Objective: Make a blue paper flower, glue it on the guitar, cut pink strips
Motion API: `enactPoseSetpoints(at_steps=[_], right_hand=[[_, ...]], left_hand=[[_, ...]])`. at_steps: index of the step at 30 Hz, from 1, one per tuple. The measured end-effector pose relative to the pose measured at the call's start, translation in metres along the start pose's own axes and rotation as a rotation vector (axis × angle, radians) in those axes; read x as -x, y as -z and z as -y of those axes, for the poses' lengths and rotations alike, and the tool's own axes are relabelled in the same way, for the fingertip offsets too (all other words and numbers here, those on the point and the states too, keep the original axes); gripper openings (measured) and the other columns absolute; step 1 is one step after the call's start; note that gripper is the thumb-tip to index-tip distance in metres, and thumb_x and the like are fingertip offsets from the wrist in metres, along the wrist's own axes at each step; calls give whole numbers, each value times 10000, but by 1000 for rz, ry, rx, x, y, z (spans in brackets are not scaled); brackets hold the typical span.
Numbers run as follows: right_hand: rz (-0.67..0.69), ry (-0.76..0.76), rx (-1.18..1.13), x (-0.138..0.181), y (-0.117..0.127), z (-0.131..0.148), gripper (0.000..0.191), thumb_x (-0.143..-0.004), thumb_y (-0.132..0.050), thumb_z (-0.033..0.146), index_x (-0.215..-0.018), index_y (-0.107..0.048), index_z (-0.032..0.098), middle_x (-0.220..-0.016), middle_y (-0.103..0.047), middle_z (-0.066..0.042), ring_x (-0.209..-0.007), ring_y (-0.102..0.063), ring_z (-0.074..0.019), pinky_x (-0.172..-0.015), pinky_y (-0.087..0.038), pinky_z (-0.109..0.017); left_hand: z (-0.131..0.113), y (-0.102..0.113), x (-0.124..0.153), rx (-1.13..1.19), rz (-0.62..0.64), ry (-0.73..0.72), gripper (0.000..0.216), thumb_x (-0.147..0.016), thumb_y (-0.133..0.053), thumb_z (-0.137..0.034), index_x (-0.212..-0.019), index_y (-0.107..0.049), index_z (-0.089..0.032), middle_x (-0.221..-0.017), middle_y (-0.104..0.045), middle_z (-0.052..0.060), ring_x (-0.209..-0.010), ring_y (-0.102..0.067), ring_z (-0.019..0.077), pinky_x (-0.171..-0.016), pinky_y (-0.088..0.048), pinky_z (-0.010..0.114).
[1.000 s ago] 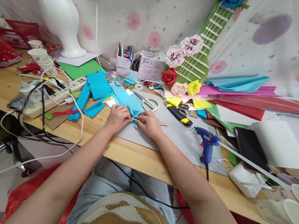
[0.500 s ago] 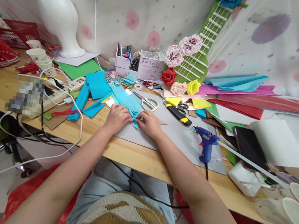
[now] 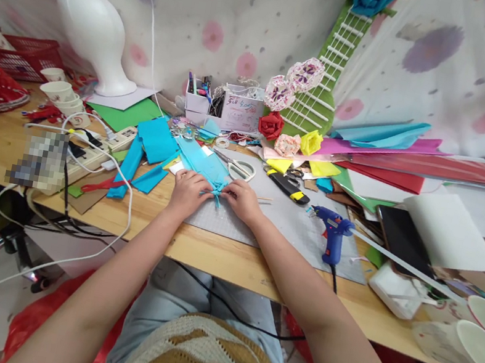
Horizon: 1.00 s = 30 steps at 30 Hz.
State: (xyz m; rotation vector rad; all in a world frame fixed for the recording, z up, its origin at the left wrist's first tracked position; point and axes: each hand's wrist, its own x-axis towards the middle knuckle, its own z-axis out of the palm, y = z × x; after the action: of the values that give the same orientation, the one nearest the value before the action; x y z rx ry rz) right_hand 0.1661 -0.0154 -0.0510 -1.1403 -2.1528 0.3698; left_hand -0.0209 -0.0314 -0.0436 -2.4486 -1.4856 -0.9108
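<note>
Between my two hands, a piece of light-blue crepe paper (image 3: 219,188) is gathered into folds, with a small tail pointing toward me. My left hand (image 3: 190,192) pinches its left side and my right hand (image 3: 241,200) pinches its right side, fingertips close together. Behind them a flat light-blue strip (image 3: 202,159) runs off to the upper left; whether it joins the gathered part I cannot tell. A thin wooden stick (image 3: 263,201) pokes out past my right hand. All this lies over a grey cutting mat (image 3: 280,232). Scissors (image 3: 239,170) rest just beyond my right hand.
At the right are a blue glue gun (image 3: 332,229), a black-yellow utility knife (image 3: 287,186) and paper cups (image 3: 471,344). Left, a power strip (image 3: 102,150) trails cables near blue paper pieces (image 3: 155,138). A white foam head (image 3: 99,37) and green guitar-shaped craft (image 3: 316,97) stand behind.
The gathered crepe paper has shifted slightly between my fingers, and its front tail looks narrower and turned. Both hands stay in nearly the same place. The camera view has moved a little.
</note>
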Motion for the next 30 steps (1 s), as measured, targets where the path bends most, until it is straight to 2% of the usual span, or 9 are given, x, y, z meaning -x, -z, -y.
enactPoseSetpoints(at_steps=[12,15,20,24,30], right_hand=[[18,31,20,1,1,-1,27,-782,-629,182,-762,-609,183,-800,-564,-32,-822,-505,-156,-766,-400,-276],[0,19,15,1,2,0,46,-783,-624,173,-742,-602,175,-785,-558,-35,-810,-505,-157,-744,-401,-273],[-44,-9,6,0,1,1,52,-791,-610,174,-742,-592,178,-774,-549,-34,-803,-505,-160,-729,-402,-276],[-54,-22,14,-1,-1,3,53,-781,-620,164,-739,-588,172,-775,-554,-39,-812,-507,-165,-739,-403,-281],[-94,-52,-13,-1,-1,2,60,-793,-605,169,-736,-588,176,-780,-563,-37,-815,-514,-165,-757,-410,-288]], left_hand=[[2,3,-2,22,61,-64,113,-798,-591,-293,-731,-678,-270,-812,-693,15,-863,-541,204,-912,-259,446],[-1,4,-1,35,24,-40,111,-794,-588,-313,-743,-676,-269,-819,-686,12,-869,-538,201,-918,-255,441],[-12,9,1,19,-124,62,103,-777,-567,-305,-772,-637,-229,-843,-652,36,-892,-531,215,-918,-261,428],[-21,5,2,-60,-76,13,194,-760,-583,-404,-751,-614,-213,-784,-631,58,-862,-517,239,-888,-276,436],[-25,-8,2,-150,-44,-48,190,-802,-530,-252,-639,-612,-200,-701,-630,71,-808,-520,232,-844,-288,436]])
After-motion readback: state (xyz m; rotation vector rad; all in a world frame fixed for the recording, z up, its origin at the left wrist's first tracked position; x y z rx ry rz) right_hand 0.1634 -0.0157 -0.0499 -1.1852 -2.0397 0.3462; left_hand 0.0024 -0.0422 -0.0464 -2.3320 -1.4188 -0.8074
